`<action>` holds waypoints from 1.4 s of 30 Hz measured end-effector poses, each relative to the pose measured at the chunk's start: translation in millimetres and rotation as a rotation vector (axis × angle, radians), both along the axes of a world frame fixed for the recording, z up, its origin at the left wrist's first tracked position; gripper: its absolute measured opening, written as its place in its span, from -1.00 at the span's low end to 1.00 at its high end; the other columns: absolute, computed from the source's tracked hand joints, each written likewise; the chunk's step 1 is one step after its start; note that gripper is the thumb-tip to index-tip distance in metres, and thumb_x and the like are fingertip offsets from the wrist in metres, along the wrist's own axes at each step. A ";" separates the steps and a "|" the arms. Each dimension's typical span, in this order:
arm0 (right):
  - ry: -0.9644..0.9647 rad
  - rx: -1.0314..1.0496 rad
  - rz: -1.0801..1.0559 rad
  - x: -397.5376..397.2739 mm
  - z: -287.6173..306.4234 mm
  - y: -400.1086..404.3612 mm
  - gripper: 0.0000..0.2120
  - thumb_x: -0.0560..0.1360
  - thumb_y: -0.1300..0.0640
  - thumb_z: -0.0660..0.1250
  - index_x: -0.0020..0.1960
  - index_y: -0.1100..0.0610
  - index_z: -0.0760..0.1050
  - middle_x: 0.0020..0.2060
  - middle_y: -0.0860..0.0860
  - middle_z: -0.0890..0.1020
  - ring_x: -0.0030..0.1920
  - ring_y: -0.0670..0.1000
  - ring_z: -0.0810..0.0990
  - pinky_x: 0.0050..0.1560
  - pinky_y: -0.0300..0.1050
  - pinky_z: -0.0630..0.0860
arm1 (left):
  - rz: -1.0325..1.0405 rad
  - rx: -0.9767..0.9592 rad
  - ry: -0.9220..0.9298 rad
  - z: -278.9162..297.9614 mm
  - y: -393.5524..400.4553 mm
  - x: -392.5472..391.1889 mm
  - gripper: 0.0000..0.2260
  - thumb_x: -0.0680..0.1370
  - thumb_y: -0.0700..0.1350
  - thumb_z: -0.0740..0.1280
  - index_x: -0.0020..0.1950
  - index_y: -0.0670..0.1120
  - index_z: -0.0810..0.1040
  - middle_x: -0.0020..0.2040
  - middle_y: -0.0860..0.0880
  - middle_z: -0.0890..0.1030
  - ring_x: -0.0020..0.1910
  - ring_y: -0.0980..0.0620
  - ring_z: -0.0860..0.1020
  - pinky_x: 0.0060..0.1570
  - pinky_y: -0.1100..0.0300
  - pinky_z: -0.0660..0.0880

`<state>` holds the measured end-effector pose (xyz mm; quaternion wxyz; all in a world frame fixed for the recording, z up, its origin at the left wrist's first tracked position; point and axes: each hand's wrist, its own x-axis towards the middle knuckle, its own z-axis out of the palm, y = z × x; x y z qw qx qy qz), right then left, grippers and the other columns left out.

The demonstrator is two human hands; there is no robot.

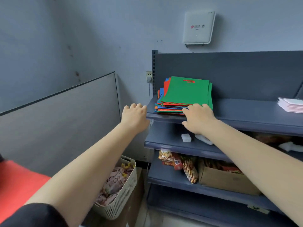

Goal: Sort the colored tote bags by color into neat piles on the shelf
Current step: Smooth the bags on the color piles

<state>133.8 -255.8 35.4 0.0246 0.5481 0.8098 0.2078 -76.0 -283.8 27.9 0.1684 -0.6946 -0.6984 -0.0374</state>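
Lying on the top board of the grey shelf unit (246,112), toward its left end, the stack of tote bags (183,97) is what I look at first: a mixed heap of green, red and blue bags, edges fanned unevenly, with a green bag (186,92) on top whose cut-out handle shows red through it. My right hand (199,118) lies at the stack's near right corner, palm down, fingertips curled over the front edges of the bags and thumb stretched out to the left below the shelf lip; I cannot tell whether it pinches any bag or only touches them. My left hand (135,117) hangs just left of the shelf's corner, near the stack but apart from it, fingers loosely bent and holding nothing. Farther right on the same board sits a pile of pale pink sheets (291,104). One board down I see a small white box (186,137); below that, snack packets (180,164) and a cardboard box (226,181). Left of the shelves stands a cream plastic basket (121,199) filled with wrapped items, and a red surface (18,185) fills the lower left. On the wall above hangs a white router box (198,27), with a wall socket (149,76) beside the shelf's upright.
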 end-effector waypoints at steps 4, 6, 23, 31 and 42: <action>0.055 -0.007 -0.080 21.3 -10.3 36.0 -0.56 0.59 -0.13 0.13 0.33 0.13 0.35 0.24 0.10 0.50 0.25 0.13 0.44 0.21 0.01 0.33 | -0.067 0.002 -0.030 -6.5 48.8 19.0 -0.59 0.58 0.08 0.18 0.37 -0.06 0.33 0.32 -0.05 0.43 0.32 -0.09 0.37 0.20 0.04 0.30; 0.108 0.021 -0.113 33.6 -14.5 53.4 -0.58 0.59 -0.12 0.14 0.29 0.14 0.38 0.19 0.10 0.53 0.20 0.14 0.47 0.19 0.00 0.34 | -0.090 0.000 -0.053 -11.4 71.9 29.6 -0.56 0.58 0.09 0.18 0.40 -0.06 0.32 0.34 -0.05 0.43 0.32 -0.09 0.37 0.21 0.05 0.30; 0.478 -0.127 -0.183 116.4 -67.6 220.0 -0.55 0.61 -0.14 0.07 0.26 0.18 0.45 0.16 0.12 0.49 0.18 0.13 0.45 0.15 -0.01 0.38 | -0.051 -0.080 -0.196 -58.2 242.0 95.6 -0.57 0.62 0.12 0.12 0.39 -0.10 0.36 0.32 -0.10 0.46 0.31 -0.15 0.39 0.33 0.05 0.22; 0.968 -0.169 -0.249 128.3 -78.9 263.0 -0.56 0.56 -0.11 0.22 0.22 0.22 0.51 0.13 0.12 0.50 0.12 0.12 0.48 0.10 0.00 0.46 | -0.074 -0.002 -0.337 -81.1 267.5 110.9 -0.55 0.61 0.15 0.12 0.34 -0.13 0.44 0.29 -0.10 0.51 0.30 -0.13 0.41 0.28 0.09 0.29; 1.530 -0.288 -0.408 160.3 -93.5 277.0 -0.80 0.45 0.28 0.31 -0.25 0.43 0.52 -0.39 0.24 0.61 -0.54 0.00 0.42 -0.40 -0.16 0.37 | -0.244 0.100 -0.474 -84.2 270.1 124.0 -0.48 0.53 0.19 0.08 0.16 -0.16 0.59 0.11 -0.08 0.63 0.14 -0.13 0.53 0.14 0.08 0.41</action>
